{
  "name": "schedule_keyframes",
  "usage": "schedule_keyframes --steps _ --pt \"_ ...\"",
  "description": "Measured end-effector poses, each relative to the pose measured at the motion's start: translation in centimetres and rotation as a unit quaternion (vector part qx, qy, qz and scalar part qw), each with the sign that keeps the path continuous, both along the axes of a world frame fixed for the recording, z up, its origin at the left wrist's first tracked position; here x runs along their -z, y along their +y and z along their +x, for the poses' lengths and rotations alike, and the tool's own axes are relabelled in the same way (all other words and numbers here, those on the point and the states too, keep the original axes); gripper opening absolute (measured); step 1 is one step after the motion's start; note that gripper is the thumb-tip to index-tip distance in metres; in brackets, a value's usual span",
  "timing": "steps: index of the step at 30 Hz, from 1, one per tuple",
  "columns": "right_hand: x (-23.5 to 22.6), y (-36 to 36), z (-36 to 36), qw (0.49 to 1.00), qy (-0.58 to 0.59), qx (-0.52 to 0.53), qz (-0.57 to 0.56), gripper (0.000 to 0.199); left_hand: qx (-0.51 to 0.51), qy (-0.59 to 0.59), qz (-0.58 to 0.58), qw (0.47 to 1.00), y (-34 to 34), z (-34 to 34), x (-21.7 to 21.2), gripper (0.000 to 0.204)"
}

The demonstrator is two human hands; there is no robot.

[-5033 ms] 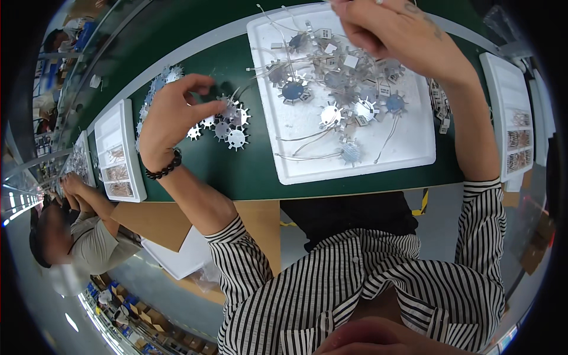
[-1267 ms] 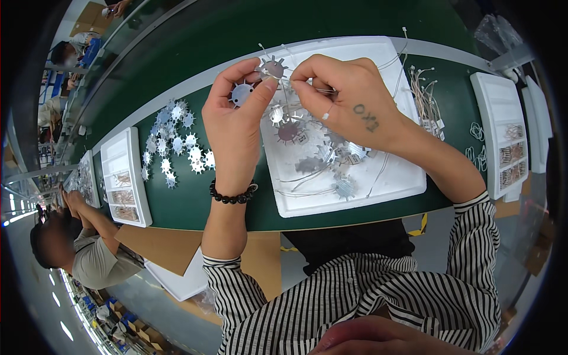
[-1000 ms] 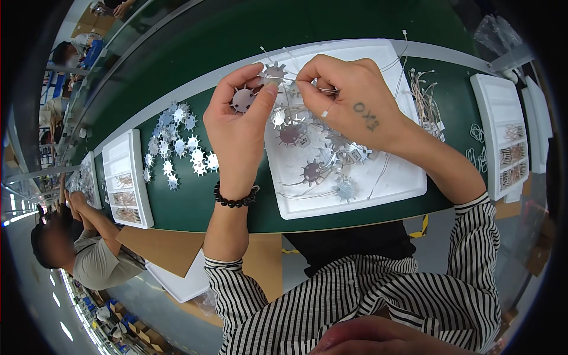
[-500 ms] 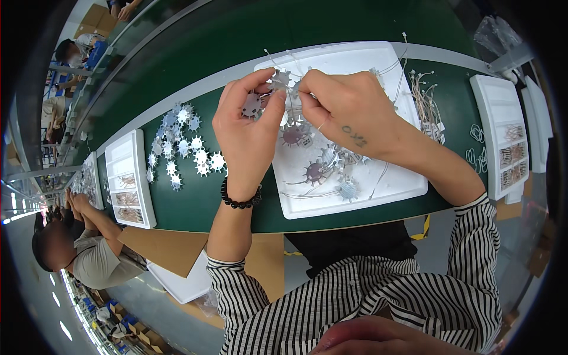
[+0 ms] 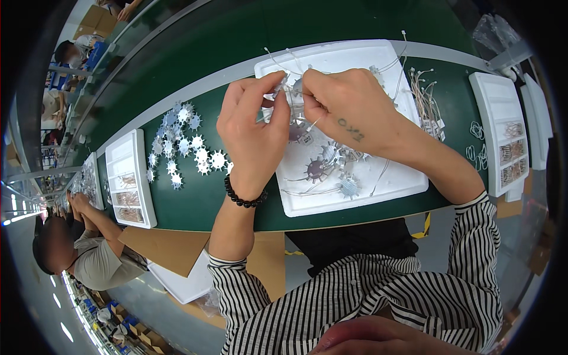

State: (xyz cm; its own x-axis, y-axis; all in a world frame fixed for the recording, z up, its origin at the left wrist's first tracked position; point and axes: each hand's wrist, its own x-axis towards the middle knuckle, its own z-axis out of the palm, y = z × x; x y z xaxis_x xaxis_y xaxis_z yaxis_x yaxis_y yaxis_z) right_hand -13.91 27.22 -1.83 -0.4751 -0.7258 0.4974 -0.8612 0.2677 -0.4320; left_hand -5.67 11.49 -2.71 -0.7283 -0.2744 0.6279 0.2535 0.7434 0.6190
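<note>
Over a white foam tray [image 5: 349, 205], both my hands work close together. My left hand [image 5: 251, 130], a dark bead bracelet at its wrist, pinches a silvery toothed metal disc [image 5: 280, 86] between thumb and fingertips; the disc is seen nearly edge-on. Just right of it my right hand [image 5: 358, 106] is closed, fingertips pressed together. A thin white wire [image 5: 313, 125] sticks out below those fingers; its other end is hidden. On the tray beneath lie several more toothed discs with wires, among them a greyish disc [image 5: 316, 170] and a bluish one [image 5: 348, 187].
Left of the tray, loose silvery toothed discs [image 5: 196, 143] are spread over the green table [image 5: 201, 213]. A bundle of wires [image 5: 427, 106] lies at right. Compartmented foam trays [image 5: 131, 177] stand at both sides. A co-worker [image 5: 97, 248] is at the far left.
My left hand has turned and shifted slightly right, tilting the disc from a flatter view to nearly edge-on. My right hand stays almost in place, its fingers curled tighter.
</note>
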Motion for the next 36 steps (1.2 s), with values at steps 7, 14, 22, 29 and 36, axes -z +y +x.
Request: schedule_keyframes --steps 7,14,22,29,36 --pt "-0.5 0.0 0.0 1.0 -0.018 -0.003 -0.007 0.008 0.031 -0.032 0.066 0.997 -0.9 -0.2 0.2 0.028" --pt "-0.6 0.0 0.1 1.0 -0.023 0.003 0.01 0.013 0.051 -0.086 0.061 0.993 0.3 0.4 -0.2 0.028" --pt "-0.6 -0.1 0.1 0.991 -0.101 -0.018 -0.09 0.008 0.179 -0.103 0.547 0.811 -0.5 0.3 -1.2 0.027" --pt "-1.7 1.4 -1.2 0.96 -0.275 -0.027 -0.046 0.031 0.08 -0.001 0.491 0.868 -2.1 0.6 -1.3 0.022" --pt "-3.1 2.8 -1.7 0.948 -0.311 -0.013 -0.062 0.028 0.021 -0.028 0.288 0.957 -2.3 1.6 -3.2 0.02"
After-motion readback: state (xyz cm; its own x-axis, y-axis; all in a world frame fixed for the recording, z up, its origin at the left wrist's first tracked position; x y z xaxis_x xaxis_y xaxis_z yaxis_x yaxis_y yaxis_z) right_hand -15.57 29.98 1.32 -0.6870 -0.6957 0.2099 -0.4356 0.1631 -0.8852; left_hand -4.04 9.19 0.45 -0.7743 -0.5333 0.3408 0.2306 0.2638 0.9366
